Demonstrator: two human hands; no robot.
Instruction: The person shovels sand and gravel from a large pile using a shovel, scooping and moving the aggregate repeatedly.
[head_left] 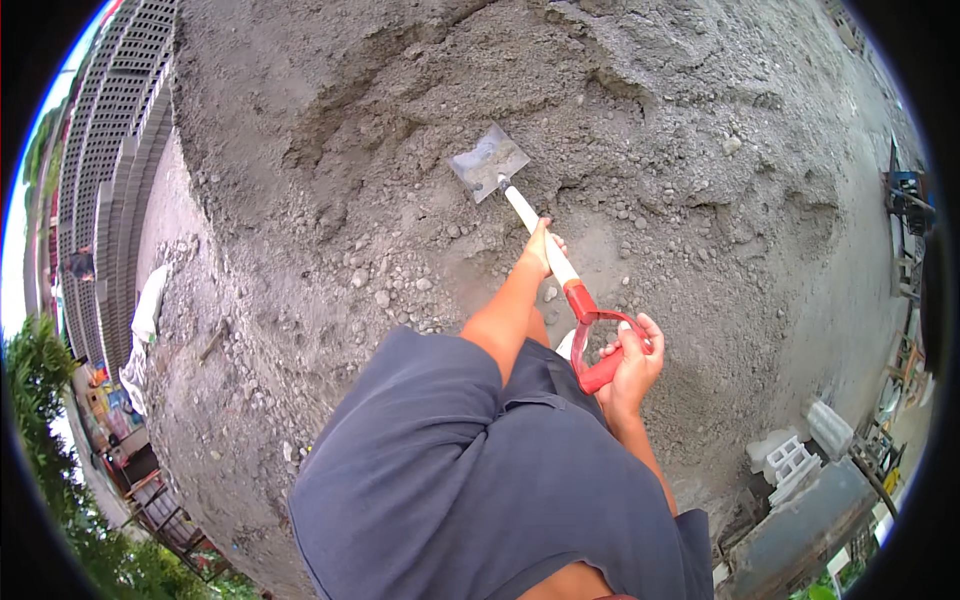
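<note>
Head view shows gravelly sand (300, 250) beneath a shovel (563, 268), blocks (110, 140) stacked leftward.

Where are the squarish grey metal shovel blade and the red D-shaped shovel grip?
Squarish grey metal shovel blade (487, 163): head view, middle of its face.
Red D-shaped shovel grip (598, 376): head view, on its crossbar.

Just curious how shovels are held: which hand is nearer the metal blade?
The left hand, holding the white shaft partway back from the blade. The right hand is farther, at the red handle on the opposite end.
</note>
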